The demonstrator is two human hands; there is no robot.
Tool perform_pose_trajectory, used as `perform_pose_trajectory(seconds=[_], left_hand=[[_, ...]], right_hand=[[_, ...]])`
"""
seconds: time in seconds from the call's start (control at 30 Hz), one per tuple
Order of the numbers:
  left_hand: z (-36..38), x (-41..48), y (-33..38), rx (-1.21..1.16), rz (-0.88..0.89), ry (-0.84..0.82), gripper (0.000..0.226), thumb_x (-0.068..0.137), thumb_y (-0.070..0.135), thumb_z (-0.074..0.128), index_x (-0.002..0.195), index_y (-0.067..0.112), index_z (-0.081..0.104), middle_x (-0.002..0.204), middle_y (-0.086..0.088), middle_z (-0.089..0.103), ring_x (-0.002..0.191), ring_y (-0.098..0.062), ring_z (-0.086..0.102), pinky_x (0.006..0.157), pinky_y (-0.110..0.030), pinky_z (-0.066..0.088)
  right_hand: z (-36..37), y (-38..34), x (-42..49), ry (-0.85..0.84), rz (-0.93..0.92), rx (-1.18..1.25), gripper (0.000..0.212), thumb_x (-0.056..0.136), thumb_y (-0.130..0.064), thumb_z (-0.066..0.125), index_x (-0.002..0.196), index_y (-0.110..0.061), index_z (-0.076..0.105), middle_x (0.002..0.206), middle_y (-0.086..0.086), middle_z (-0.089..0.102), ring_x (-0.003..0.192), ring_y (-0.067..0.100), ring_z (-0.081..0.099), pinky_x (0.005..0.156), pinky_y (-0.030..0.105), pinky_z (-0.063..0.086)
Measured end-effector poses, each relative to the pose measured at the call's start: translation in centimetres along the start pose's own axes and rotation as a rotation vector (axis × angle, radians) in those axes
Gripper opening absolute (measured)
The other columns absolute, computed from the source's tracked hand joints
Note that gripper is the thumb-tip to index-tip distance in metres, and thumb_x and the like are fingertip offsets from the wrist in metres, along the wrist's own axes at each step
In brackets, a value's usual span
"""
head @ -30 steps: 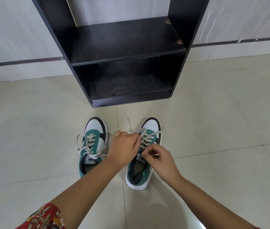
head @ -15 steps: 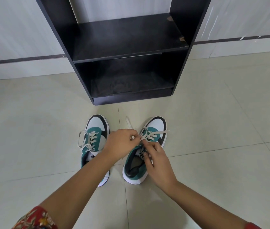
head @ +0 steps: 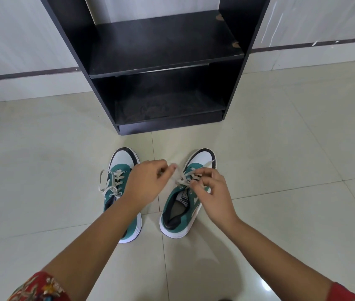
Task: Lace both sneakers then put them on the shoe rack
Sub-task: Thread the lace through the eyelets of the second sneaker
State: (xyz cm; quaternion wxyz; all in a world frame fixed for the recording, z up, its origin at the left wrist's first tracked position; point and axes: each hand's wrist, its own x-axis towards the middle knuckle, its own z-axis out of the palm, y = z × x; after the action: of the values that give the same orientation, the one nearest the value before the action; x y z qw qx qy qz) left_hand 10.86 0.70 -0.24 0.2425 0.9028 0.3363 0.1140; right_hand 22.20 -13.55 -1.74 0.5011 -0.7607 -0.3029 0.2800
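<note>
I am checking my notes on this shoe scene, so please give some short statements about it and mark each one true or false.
1. Both green and white sneakers stand on the pale tiled floor. True: the left sneaker and the right sneaker are there.
2. The black wooden shoe rack already holds a shoe. False: both visible shelves hold no shoe.
3. Both hands work on the beige lace of the right sneaker. True: left hand, right hand.
4. The sneakers' toes point away from the rack. False: they point toward it.
5. The left sneaker has no lace. False: a lace is threaded, with a loose loop.
</note>
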Motion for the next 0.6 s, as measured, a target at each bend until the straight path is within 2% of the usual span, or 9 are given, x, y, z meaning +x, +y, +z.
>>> perform_pose_trajectory(seconds=[0.07, 0.13, 0.2, 0.27, 0.33, 0.4, 0.47, 0.57, 0.6], left_hand=[[-0.5, -0.1, -0.2, -0.024, -0.056, 0.035, 0.05, 0.092, 0.047, 0.045, 0.049, 0.027, 0.029, 0.044, 0.005, 0.035, 0.046, -0.013, 0.038, 0.048, -0.026, 0.028], [-0.9, -0.2, -0.5, 0.055, -0.062, 0.059, 0.052, 0.092, 0.05, 0.043, 0.048, 0.025, 0.028, 0.044, 0.005, 0.036, 0.045, -0.012, 0.038, 0.046, -0.023, 0.026], [-1.2, -0.2, -1.1, 0.225, 0.006, 0.081, 0.055, 0.089, 0.057, 0.038, 0.047, 0.023, 0.032, 0.042, 0.005, 0.036, 0.042, -0.015, 0.041, 0.044, -0.021, 0.024], [-1.3, -0.1, -1.7, 0.356, 0.009, 0.076, 0.059, 0.088, 0.062, 0.033, 0.046, 0.02, 0.034, 0.04, 0.004, 0.036, 0.039, -0.018, 0.042, 0.042, -0.021, 0.026], [-1.3, -0.1, -2.2, 0.367, -0.059, 0.084, 0.061, 0.09, 0.06, 0.033, 0.047, 0.017, 0.04, 0.041, 0.001, 0.044, 0.04, -0.021, 0.047, 0.043, -0.024, 0.034], [-1.1, 0.0, -2.6, 0.408, -0.105, 0.091, 0.058, 0.093, 0.054, 0.034, 0.054, 0.014, 0.05, 0.049, -0.004, 0.055, 0.045, -0.022, 0.052, 0.047, -0.026, 0.038], [-0.7, 0.1, -3.1, 0.502, -0.156, 0.012, 0.053, 0.094, 0.05, 0.033, 0.066, 0.012, 0.058, 0.059, -0.006, 0.062, 0.055, -0.023, 0.057, 0.052, -0.027, 0.04], [0.1, -0.1, -3.8, 0.554, -0.216, -0.085, 0.051, 0.094, 0.05, 0.031, 0.084, 0.012, 0.063, 0.076, -0.005, 0.065, 0.068, -0.023, 0.062, 0.06, -0.03, 0.049], [0.6, -0.3, -4.0, 0.547, -0.205, -0.107, 0.047, 0.094, 0.049, 0.032, 0.094, 0.012, 0.062, 0.088, -0.006, 0.065, 0.076, -0.024, 0.063, 0.065, -0.033, 0.052]], right_hand=[[-1.1, -1.0, 0.5, -0.007, 0.027, 0.045, 0.037, 0.086, -0.025, 0.063, 0.051, -0.015, 0.059, 0.085, 0.008, 0.068, 0.089, 0.019, 0.062, 0.077, 0.016, 0.043], [-2.4, -1.9, 1.0, -0.012, 0.024, 0.034, 0.044, 0.084, -0.035, 0.06, 0.054, -0.003, 0.054, 0.06, 0.021, 0.057, 0.058, 0.023, 0.053, 0.062, 0.032, 0.043], [-3.9, -2.6, 1.6, 0.033, -0.004, -0.022, 0.043, 0.084, -0.034, 0.062, 0.054, -0.009, 0.044, 0.047, 0.006, 0.042, 0.048, 0.013, 0.04, 0.051, 0.03, 0.036], [-5.1, -2.7, 2.1, 0.09, -0.026, -0.205, 0.038, 0.084, -0.033, 0.063, 0.056, -0.013, 0.045, 0.043, -0.005, 0.04, 0.045, 0.008, 0.035, 0.046, 0.021, 0.029], [-5.9, -2.5, 2.4, 0.051, -0.001, -0.422, 0.037, 0.083, -0.042, 0.06, 0.06, -0.015, 0.051, 0.046, -0.004, 0.044, 0.047, 0.012, 0.041, 0.047, 0.025, 0.03], [-6.3, -2.0, 2.7, -0.146, 0.11, -0.712, 0.041, 0.082, -0.052, 0.057, 0.063, -0.015, 0.059, 0.055, -0.003, 0.054, 0.055, 0.017, 0.052, 0.049, 0.027, 0.032], [-6.7, -1.4, 2.8, -0.382, 0.236, -0.977, 0.047, 0.079, -0.057, 0.055, 0.067, -0.013, 0.067, 0.062, -0.002, 0.061, 0.067, 0.02, 0.061, 0.052, 0.026, 0.035], [-6.9, -0.8, 2.4, -0.6, 0.365, -1.136, 0.051, 0.086, -0.059, 0.043, 0.071, -0.018, 0.07, 0.058, -0.006, 0.058, 0.062, 0.016, 0.06, 0.056, 0.024, 0.036], [-6.7, -0.4, 2.1, -0.638, 0.368, -1.186, 0.05, 0.089, -0.057, 0.039, 0.078, -0.018, 0.07, 0.063, -0.005, 0.062, 0.065, 0.016, 0.06, 0.058, 0.023, 0.035]])
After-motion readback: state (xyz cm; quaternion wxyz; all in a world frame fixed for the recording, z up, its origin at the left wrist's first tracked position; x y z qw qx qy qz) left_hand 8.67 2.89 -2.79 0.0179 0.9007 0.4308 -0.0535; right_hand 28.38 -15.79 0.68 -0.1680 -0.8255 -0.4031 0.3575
